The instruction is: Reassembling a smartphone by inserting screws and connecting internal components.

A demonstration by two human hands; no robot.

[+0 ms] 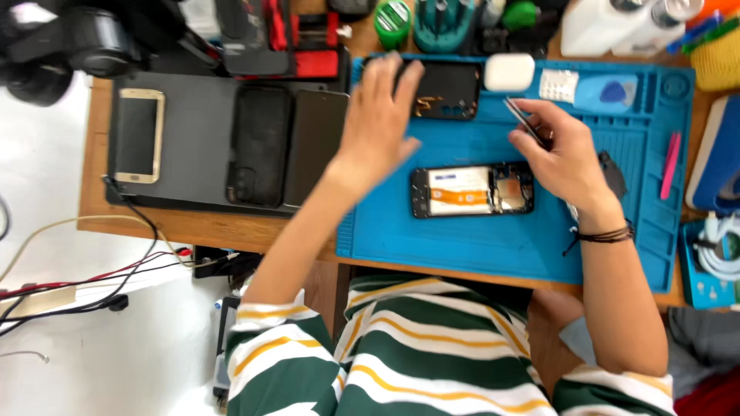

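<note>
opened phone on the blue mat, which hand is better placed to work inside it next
Probably the right hand: it holds tweezers and rests at the exposed end of the opened phone. The left hand is open and empty, hovering farther back near the black back cover.

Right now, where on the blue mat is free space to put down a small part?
The blue mat is bare along its near edge, below the opened phone, and left of it under the left hand. Another patch lies between the right hand and the pink tool. The far edge is crowded: back cover, white case.
</note>
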